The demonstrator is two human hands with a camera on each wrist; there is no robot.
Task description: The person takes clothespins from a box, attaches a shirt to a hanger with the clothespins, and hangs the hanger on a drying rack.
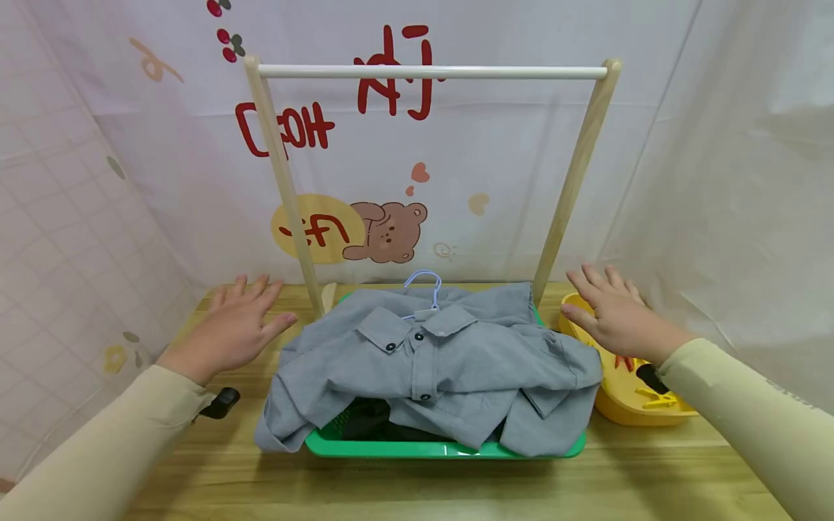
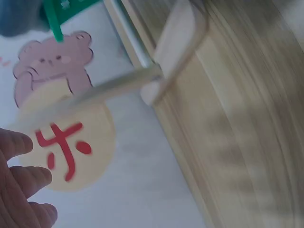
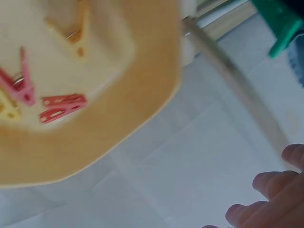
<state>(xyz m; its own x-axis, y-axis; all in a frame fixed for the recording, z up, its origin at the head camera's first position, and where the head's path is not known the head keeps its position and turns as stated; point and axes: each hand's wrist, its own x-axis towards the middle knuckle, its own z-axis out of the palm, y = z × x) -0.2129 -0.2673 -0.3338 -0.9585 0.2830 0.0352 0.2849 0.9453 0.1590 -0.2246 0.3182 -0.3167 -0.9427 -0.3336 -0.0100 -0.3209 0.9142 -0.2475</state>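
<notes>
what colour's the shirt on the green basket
The collared shirt is bluish grey, clearest in the head view.

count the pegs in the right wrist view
4 in the tub: yellow peg near the top, pink peg left, red peg beside it, second yellow peg at left edge. Others may be hidden.

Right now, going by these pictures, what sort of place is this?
Probably a mock laundry corner: a hanging rack, a grey shirt draped over a green basket, and a yellow tub of clothespins.
</notes>
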